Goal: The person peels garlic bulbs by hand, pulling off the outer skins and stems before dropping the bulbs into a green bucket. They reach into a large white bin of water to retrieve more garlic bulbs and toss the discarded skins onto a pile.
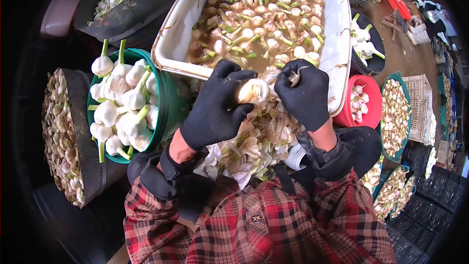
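Observation:
My left hand, in a black glove, is closed around a garlic bulb, with thumb and fingers on its sides. Close beside it on the right is my right hand, also gloved. Its fingers are pinched together on a pale strip of garlic skin. Under both hands lies a heap of loose garlic peel, above my lap. Just beyond them stands a white tub, where many dirty garlic bulbs with cut stems sit in brown water.
On the left, a green bucket is full of clean white bulbs. A dark container of unpeeled garlic stands farther left. To the right are a red bucket with bulbs, a black bucket and a wicker basket.

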`<state>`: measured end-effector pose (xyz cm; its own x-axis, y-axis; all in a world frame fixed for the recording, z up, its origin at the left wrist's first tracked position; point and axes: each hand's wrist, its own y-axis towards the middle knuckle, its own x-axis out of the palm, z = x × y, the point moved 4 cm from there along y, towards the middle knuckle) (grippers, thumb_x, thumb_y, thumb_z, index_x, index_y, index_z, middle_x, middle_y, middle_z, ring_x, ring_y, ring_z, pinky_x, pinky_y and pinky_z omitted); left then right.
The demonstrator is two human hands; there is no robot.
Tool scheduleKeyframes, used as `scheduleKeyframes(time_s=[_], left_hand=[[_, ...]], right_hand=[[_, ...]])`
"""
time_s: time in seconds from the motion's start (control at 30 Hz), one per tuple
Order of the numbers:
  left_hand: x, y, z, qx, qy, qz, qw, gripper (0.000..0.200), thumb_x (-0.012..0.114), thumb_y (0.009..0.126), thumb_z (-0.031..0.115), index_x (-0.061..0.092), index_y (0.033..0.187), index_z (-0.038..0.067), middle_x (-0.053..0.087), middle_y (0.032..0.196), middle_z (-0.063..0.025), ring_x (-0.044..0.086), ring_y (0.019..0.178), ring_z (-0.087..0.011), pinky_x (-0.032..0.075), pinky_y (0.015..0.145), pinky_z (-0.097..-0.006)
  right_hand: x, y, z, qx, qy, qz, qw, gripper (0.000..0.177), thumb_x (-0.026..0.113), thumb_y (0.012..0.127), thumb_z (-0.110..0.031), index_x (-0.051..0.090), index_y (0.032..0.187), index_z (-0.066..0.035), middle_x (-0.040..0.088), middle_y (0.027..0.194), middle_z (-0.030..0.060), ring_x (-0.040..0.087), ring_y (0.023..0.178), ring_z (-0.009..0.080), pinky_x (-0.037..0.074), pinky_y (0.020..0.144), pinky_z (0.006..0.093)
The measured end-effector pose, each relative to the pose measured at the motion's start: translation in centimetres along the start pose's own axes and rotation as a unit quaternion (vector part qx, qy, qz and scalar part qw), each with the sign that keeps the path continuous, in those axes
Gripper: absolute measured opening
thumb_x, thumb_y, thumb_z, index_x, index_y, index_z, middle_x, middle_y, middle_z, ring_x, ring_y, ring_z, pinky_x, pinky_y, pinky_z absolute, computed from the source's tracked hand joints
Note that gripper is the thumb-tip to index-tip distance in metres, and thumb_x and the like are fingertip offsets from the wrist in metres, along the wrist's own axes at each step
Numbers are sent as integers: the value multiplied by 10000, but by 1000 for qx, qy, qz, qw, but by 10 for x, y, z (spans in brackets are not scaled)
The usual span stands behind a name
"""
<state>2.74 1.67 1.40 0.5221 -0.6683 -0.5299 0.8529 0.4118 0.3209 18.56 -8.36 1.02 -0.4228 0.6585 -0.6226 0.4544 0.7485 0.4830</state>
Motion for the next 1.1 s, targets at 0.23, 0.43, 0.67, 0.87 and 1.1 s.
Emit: scheduleKeyframes(time_s=[0.23, 0.43, 0.67, 0.87, 1.1], left_hand=[[-2, 1, -12, -39, -324, 4, 945, 563, 781, 707, 104, 555, 1209, -8, 562, 1165, -121, 524, 1131, -241, 406, 985, -359], [16, -8, -26, -174, -504, 10, 846, 596, 681, 841, 213, 444, 1341, -8, 516, 1306, -109, 514, 1185, -211, 402, 1021, -356], [34, -15, -17, -282, -664, 9, 693, 561, 571, 922, 173, 345, 1409, 10, 497, 1323, -117, 526, 1181, -205, 505, 913, -345], [16, -8, -31, -200, -360, 139, 901, 500, 660, 806, 47, 491, 1273, -14, 553, 1237, -127, 541, 1130, -186, 455, 965, -319], [13, -7, -19, -159, -183, 147, 959, 497, 677, 737, -70, 530, 1210, -31, 555, 1227, -94, 502, 1159, -166, 403, 984, -300]], right_hand=[[-20, -12, 44, 120, -111, -92, 982, 99, 617, 745, -22, 659, 831, -44, 650, 806, 138, 643, 753, 321, 509, 683, 366], [-34, 5, -25, -39, 164, -74, 983, 241, 710, 739, -14, 671, 977, -24, 663, 919, 139, 653, 850, 290, 509, 772, 345], [-15, -8, -21, 0, 147, -73, 986, 265, 736, 722, -33, 668, 979, -33, 673, 946, 139, 660, 894, 297, 512, 785, 357], [-21, -4, -29, -2, 101, -36, 994, 264, 732, 717, -24, 667, 973, -39, 668, 943, 129, 654, 886, 300, 512, 765, 353], [-3, -6, -40, -43, 11, 0, 999, 201, 724, 741, -75, 669, 933, -56, 646, 878, 95, 633, 801, 284, 507, 699, 368]])
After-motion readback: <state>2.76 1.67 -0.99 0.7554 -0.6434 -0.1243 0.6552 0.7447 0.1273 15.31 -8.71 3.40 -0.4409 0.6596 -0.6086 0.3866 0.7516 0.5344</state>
